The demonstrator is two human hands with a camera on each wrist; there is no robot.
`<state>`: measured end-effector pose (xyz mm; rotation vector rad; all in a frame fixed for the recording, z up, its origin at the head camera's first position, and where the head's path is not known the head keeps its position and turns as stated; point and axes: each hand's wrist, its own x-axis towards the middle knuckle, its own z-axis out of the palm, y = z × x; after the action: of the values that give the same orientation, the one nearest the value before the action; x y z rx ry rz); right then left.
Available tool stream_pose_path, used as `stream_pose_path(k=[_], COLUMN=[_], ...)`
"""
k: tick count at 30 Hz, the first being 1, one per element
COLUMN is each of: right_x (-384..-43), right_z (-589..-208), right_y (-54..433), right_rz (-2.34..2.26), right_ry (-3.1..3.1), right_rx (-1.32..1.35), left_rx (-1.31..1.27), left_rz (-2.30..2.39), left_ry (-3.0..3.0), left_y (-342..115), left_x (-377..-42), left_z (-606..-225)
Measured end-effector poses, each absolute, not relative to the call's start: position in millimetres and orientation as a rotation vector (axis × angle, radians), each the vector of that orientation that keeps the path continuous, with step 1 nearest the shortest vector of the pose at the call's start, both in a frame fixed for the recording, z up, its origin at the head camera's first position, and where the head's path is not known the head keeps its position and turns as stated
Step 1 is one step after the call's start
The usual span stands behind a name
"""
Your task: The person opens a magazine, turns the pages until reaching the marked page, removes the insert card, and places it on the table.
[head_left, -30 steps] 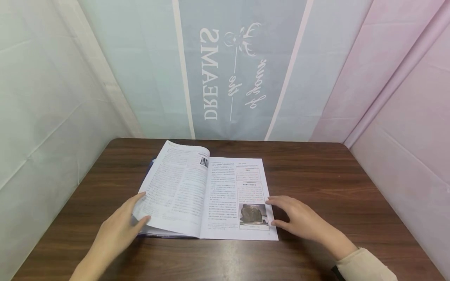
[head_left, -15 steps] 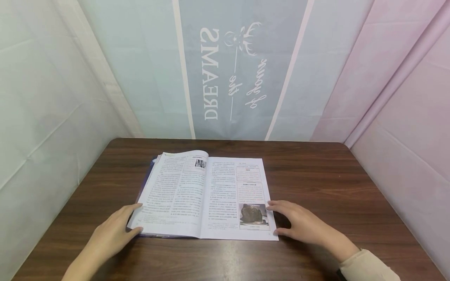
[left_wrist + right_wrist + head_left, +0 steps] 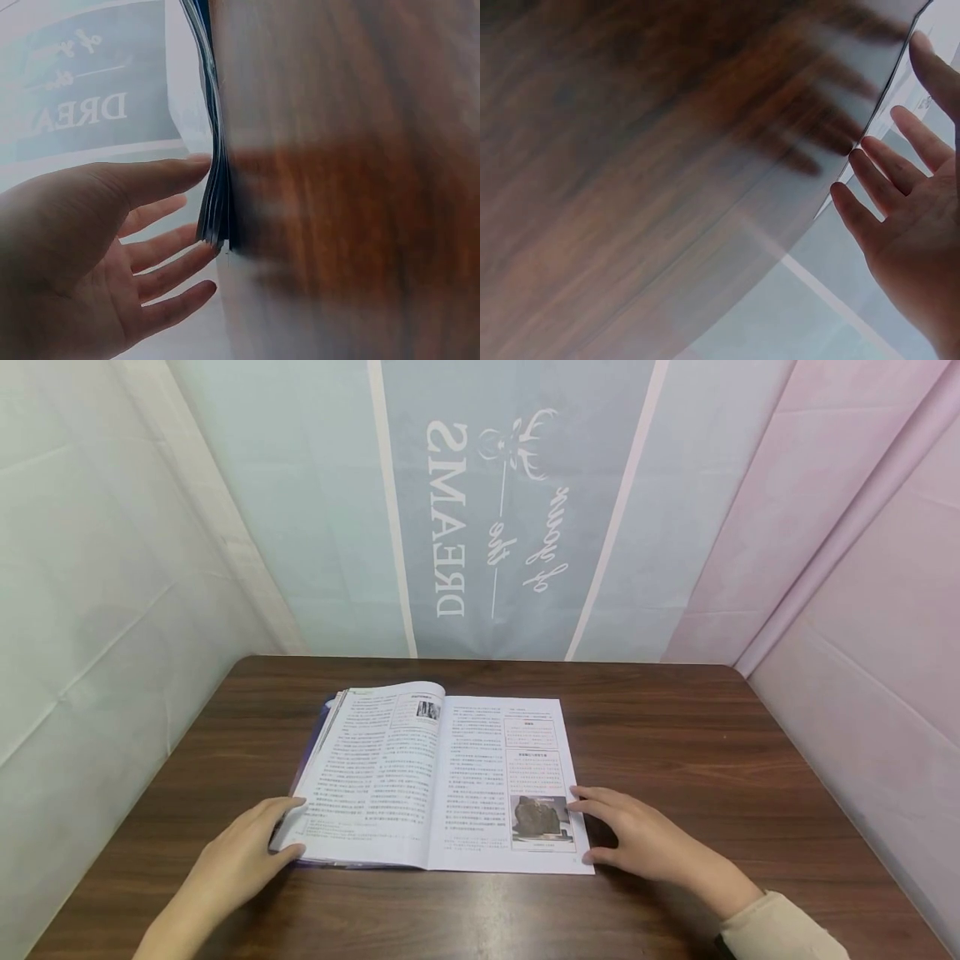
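An open magazine (image 3: 480, 785) lies on the brown wooden table, with dense print on both pages and a dark photo low on the right page. Its left pages curve up from the spine over a purple cover edge. My left hand (image 3: 243, 847) rests at the lower left edge, thumb and fingertips on the page margin. In the left wrist view the thumb touches the stacked page edges (image 3: 214, 150), and the other fingers are spread and fairly straight. My right hand (image 3: 645, 835) touches the right page's outer edge with loosely extended fingertips, also seen in the right wrist view.
The wooden table (image 3: 690, 735) has rounded far corners. A grey-blue cloth backdrop (image 3: 510, 527) with mirrored, sideways lettering hangs behind it. Pale cloth walls (image 3: 97, 568) stand on both sides.
The lifted left page has come down to the left and lies flat on the stack. My left hand moved slightly down and left with it; the right hand barely shifted.
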<state>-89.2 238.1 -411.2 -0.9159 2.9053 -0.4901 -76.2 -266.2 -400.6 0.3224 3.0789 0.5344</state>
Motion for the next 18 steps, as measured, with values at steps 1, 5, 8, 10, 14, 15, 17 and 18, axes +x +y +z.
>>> stream_pose_path(k=[1, 5, 8, 10, 14, 15, 17, 18], right_x=[-89.3, -90.2, -91.0, -91.2, -92.3, -92.7, -93.7, -94.2], right_z=[-410.5, -409.8, -410.9, -411.1, -412.2, -412.5, -413.0, -413.0], right_y=[237.7, 236.6, 236.7, 236.4, 234.6, 233.9, 232.2, 231.1], right_rz=[-0.487, -0.467, -0.459, -0.457, -0.444, -0.437, -0.425, -0.422], right_ry=[2.906, 2.911, 2.92, 2.925, 2.943, 2.949, 2.959, 2.962], right_rx=[-0.915, -0.936, -0.958, -0.962, -0.965, -0.965, -0.964, -0.962], left_rx=[0.312, 0.294, 0.314, 0.342, 0.443, 0.469, 0.532, 0.557], left_rz=[0.539, 0.558, 0.596, 0.636, 0.707, 0.718, 0.729, 0.737], left_ry=[3.078, 3.087, 3.094, 3.097, 3.107, 3.105, 3.105, 3.101], left_y=[-265.7, -260.8, -254.3, -248.5, -233.1, -228.1, -217.6, -211.8], left_x=[-76.7, -79.5, -82.0, -83.3, -86.2, -87.3, -89.3, -90.3], left_z=[-400.0, -396.2, -392.8, -390.2, -386.4, -385.8, -385.8, -385.9])
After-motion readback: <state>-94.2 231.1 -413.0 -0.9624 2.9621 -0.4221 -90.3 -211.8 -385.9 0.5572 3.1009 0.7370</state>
